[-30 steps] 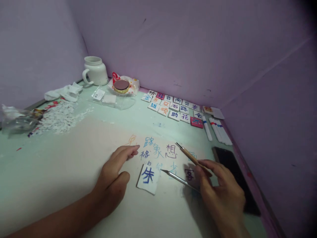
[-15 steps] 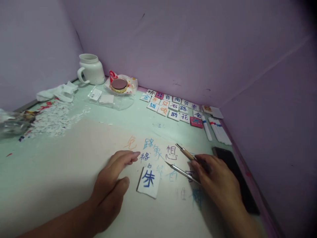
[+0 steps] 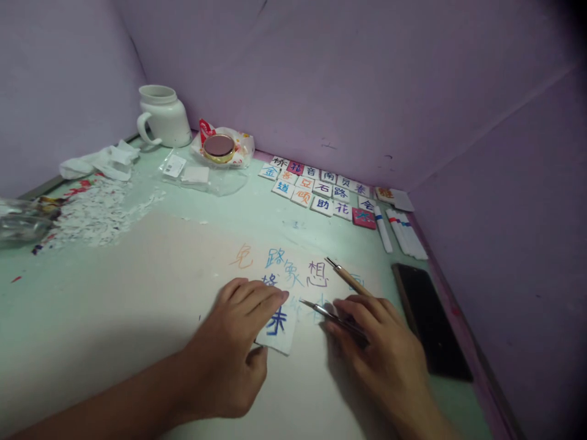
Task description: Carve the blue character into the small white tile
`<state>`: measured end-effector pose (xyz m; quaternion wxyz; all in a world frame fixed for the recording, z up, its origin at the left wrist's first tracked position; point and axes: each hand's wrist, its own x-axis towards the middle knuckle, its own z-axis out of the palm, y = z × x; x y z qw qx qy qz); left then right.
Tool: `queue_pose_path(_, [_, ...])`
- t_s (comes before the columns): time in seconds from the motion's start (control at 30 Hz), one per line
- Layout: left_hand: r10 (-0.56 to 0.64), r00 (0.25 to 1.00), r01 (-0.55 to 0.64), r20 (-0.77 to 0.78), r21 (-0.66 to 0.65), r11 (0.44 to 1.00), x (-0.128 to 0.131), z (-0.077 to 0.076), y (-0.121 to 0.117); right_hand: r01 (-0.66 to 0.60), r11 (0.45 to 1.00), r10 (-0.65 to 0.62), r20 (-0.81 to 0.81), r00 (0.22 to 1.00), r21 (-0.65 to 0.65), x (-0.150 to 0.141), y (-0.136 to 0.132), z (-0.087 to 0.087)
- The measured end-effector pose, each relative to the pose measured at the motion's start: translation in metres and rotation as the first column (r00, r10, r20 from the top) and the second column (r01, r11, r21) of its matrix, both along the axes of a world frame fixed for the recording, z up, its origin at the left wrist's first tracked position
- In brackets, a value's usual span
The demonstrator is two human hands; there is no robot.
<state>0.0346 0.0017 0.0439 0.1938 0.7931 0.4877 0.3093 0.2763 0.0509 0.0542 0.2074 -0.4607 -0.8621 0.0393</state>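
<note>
My left hand (image 3: pixel 238 342) bends over a white square tile (image 3: pixel 284 339) with a blue handwritten character. Its fingers cover the upper left part of the tile and the thumb sits at the lower left edge. In my right hand (image 3: pixel 380 354) are two slim tools. A silver pen-shaped carving knife (image 3: pixel 321 310) lies between thumb and fingers, its pointed tip toward the tile but apart from it. A wooden-handled tool with a metal tip (image 3: pixel 351 281) sticks out above the fingers, pointing up and left. Coloured characters mark the tabletop around the tile.
Rows of lettered tiles (image 3: pixel 323 188) lie at the back, beside white markers (image 3: pixel 406 235). A black phone (image 3: pixel 431 324) rests at the right. White shavings (image 3: pixel 96 214), a plastic bag (image 3: pixel 22 220), a white mug (image 3: pixel 165 122) and a round tin (image 3: pixel 219 148) are at the left and back.
My left hand has moved right onto the tile. My right hand has shifted slightly left, its fingers closing farther forward on the silver knife. The view has tilted a little.
</note>
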Motion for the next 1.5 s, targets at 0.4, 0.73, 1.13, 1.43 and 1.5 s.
queue_pose_path(0.4, [-0.027, 0.999, 0.026, -0.025, -0.025, 0.999, -0.002, -0.002, 0.002, -0.051, 0.942, -0.154, -0.562, 0.813, -0.332, -0.009, -0.019, 0.003])
queue_pose_path(0.73, [0.008, 1.0, -0.007, 0.027, -0.035, 0.999, 0.001, -0.001, 0.003, -0.484, 0.713, -0.355, -0.857, 0.373, -0.506, -0.023, -0.024, 0.02])
queue_pose_path(1.13, [0.008, 1.0, -0.008, 0.001, -0.056, 0.998, 0.002, 0.006, 0.004, -0.112, 0.934, -0.164, -0.686, 0.709, -0.339, -0.044, -0.033, 0.002])
queue_pose_path(1.43, [0.015, 1.0, -0.015, 0.0, -0.052, 0.999, 0.001, 0.005, 0.004, 0.012, 0.853, -0.431, -0.689, 0.583, -0.522, -0.038, -0.033, -0.016])
queue_pose_path(1.5, [0.014, 1.0, -0.014, 0.0, -0.053, 0.998, 0.001, 0.005, 0.004, 0.061, 0.865, -0.439, -0.69, 0.576, -0.498, -0.039, -0.031, -0.016])
